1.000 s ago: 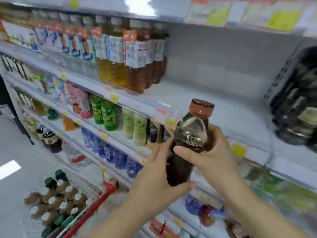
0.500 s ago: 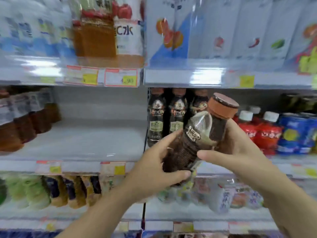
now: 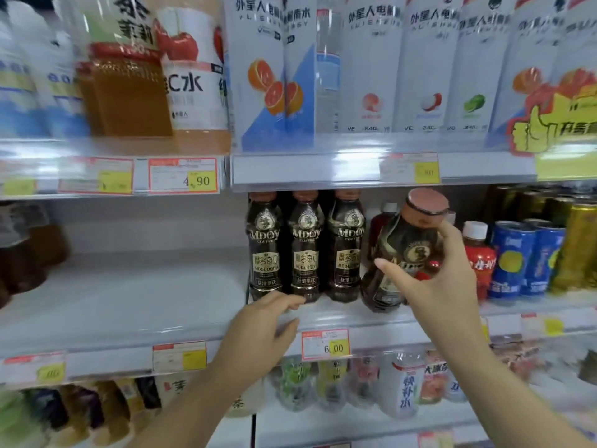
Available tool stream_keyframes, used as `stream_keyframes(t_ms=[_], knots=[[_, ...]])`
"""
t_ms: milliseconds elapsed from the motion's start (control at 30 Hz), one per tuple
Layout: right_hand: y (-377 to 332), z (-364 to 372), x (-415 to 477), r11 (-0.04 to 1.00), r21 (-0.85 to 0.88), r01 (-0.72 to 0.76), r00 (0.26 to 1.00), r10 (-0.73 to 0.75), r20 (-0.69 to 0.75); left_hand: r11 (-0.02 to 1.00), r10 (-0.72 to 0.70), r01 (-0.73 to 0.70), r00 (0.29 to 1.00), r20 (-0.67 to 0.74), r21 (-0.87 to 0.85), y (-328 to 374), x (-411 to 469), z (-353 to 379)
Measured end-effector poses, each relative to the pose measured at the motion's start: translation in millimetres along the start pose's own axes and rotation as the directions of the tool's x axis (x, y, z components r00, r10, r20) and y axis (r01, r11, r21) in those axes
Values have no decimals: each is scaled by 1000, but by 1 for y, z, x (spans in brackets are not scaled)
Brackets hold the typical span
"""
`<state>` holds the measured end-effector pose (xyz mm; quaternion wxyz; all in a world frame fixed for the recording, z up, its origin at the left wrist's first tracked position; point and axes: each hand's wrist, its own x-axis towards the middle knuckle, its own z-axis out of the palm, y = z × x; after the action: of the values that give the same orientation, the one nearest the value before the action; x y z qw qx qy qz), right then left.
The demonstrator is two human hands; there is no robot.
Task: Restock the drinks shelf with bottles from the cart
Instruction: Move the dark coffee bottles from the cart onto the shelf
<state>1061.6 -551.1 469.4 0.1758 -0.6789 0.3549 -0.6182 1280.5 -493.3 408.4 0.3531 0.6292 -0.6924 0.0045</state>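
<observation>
As three coffee bottles (image 3: 305, 247) stand at the shelf (image 3: 129, 305) edge, a fourth bottle (image 3: 397, 253) is gripped by the right hand (image 3: 442, 286); the left hand (image 3: 258, 331) is held loose.

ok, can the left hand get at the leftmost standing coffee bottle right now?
Probably yes. The left hand is at the shelf edge just below the leftmost coffee bottle, with nothing between. The right hand holds its tilted bottle off to the right.
</observation>
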Motion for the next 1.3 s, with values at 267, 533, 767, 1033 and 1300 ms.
stream_keyframes(t_ms=[267, 533, 767, 1033, 1300], knots=[[13, 19, 17, 988, -157, 0, 997, -13, -79, 1000, 11, -10, 999, 30, -24, -5, -1, 4], [22, 26, 29, 849, -528, -37, 997, -4, -77, 999, 7, -6, 1000, 17, -45, -7, -3, 7], [29, 27, 31, 732, -681, 22, 999, 8, 40, 998, 6, -5, 1000, 14, -67, -7, -6, 7], [19, 44, -15, 828, -543, 138, 986, -164, 1, 994, 113, -113, 993, -29, -8, -20, -24, 3], [-31, 173, -122, 917, -170, 362, 864, -261, 431, 998, 63, -62, 989, -131, 18, -87, -111, -37]])
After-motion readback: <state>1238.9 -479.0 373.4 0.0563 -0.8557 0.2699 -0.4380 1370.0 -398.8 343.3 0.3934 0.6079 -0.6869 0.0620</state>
